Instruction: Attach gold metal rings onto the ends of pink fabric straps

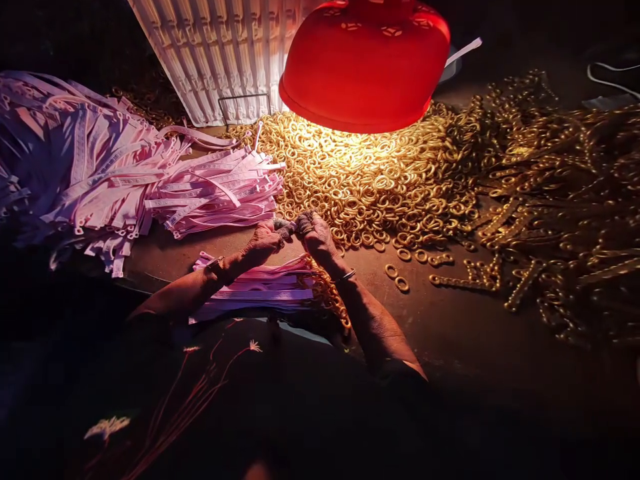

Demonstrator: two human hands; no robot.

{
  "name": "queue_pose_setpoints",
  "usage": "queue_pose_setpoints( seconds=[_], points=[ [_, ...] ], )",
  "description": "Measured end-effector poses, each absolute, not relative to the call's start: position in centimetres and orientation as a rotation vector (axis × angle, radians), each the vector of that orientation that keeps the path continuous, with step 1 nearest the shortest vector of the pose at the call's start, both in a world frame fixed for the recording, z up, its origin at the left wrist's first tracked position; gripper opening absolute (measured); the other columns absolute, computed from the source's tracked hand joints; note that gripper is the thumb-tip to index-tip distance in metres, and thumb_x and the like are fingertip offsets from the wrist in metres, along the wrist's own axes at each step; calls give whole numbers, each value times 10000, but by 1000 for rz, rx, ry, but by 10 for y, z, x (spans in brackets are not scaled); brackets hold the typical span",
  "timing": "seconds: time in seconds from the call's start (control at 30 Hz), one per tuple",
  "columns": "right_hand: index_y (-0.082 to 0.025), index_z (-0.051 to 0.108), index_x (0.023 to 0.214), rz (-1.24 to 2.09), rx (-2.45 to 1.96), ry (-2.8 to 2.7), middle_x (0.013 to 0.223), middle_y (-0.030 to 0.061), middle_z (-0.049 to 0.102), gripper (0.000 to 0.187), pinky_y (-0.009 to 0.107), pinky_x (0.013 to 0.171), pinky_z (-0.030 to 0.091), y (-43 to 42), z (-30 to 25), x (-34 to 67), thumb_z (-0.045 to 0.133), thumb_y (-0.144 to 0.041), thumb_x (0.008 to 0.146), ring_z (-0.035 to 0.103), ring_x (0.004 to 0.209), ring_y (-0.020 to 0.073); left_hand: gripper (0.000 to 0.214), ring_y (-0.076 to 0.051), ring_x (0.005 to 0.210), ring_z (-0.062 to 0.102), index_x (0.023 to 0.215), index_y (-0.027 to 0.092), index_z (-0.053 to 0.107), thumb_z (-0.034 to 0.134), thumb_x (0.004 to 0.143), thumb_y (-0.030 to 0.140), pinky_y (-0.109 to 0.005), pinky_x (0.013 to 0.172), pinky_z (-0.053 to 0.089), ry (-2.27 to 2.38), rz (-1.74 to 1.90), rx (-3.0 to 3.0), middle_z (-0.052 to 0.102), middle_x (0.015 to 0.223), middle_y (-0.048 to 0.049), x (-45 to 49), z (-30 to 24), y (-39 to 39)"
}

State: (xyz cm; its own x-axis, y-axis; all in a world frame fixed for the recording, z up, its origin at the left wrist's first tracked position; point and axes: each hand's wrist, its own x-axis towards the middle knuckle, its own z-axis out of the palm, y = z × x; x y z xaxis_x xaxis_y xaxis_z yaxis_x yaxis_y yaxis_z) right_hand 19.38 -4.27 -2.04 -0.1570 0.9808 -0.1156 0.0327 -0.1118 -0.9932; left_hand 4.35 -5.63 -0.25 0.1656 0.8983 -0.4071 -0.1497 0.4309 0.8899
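Observation:
My left hand [265, 242] and my right hand [316, 235] meet close together at the front edge of a heap of gold-coloured rings [360, 180]. Dark coverings wrap the fingertips of both. The fingers are closed and pinched; whatever lies between them is too small to make out. Beneath my forearms lies a bundle of pink straps [270, 288] with printed markings. Gold chain links [333, 293] hang at its right end, partly hidden by my right forearm. A bigger pile of pink straps [215, 190] reaches close to my left hand.
A red lamp shade [365, 67] hangs low over the rings, lighting them. Behind stands a white ribbed panel [225, 53]. Gold chain strips [550, 200] pile up on the right. A few loose rings [401, 283] lie on the brown table [390, 327]. The lower foreground is dark.

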Motion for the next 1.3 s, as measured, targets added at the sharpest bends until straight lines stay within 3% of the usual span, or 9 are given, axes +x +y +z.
queue_pose_setpoints(
  seconds=[0.07,0.17,0.27,0.43,0.6,0.77,0.87,1.13,1.3],
  points=[
    [-228,472,776,1233,-1232,-1423,732,8,504,425,286,687,415,-50,-10,192,514,-613,949,435,706,145,254,-44,369,352,691,149,589,788,724,302,-209,390,165,1186,792,806,579,523,5,40,10,-53],
    [-220,502,868,1083,-1188,-1674,830,37,576,374,305,769,445,-72,8,195,499,-581,969,501,771,159,259,-28,354,280,600,143,564,778,727,215,-216,398,128,1177,672,827,455,437,41,32,35,-49],
    [-214,478,926,1014,-1283,-1863,738,14,549,290,274,632,389,-102,20,200,529,-497,964,463,653,141,277,-18,383,257,576,121,584,776,762,194,-213,416,128,1140,530,936,417,442,52,23,57,-54],
    [-199,466,991,941,-1465,-2093,648,-17,525,255,247,522,256,-160,22,206,517,-446,953,400,524,114,230,-42,464,401,652,94,661,816,742,237,-183,450,276,998,271,1048,540,522,21,12,60,-84],
    [-214,495,1005,974,-1485,-2034,736,49,634,306,258,563,353,-196,18,203,463,-514,953,540,583,156,308,-94,563,554,676,94,671,830,719,354,-205,532,438,851,179,1013,660,640,-28,7,47,-118],
    [-201,523,987,1239,-1570,-1807,787,65,663,430,280,613,444,-201,23,199,614,-605,868,614,681,192,371,-113,588,599,683,96,654,831,731,418,-216,564,487,858,289,1026,671,655,-41,9,49,-135],
    [-193,526,938,1375,-1439,-1794,783,57,640,349,289,655,459,-195,24,199,628,-521,882,583,710,182,359,-120,584,603,686,98,646,830,724,403,-220,555,486,900,322,945,678,662,-49,11,50,-139],
    [-192,456,827,1362,-1287,-2021,747,9,536,152,254,606,327,-179,16,202,574,-268,883,428,645,117,319,-100,484,532,631,126,588,859,596,291,-196,462,402,986,298,704,611,560,-7,18,39,-143],
    [-197,455,771,1121,-1363,-2259,703,-12,513,251,262,596,286,-171,8,204,668,-292,863,368,600,103,351,-111,502,549,623,135,612,884,554,345,-204,479,438,1072,341,719,638,570,-14,26,38,-135]
  ],
)
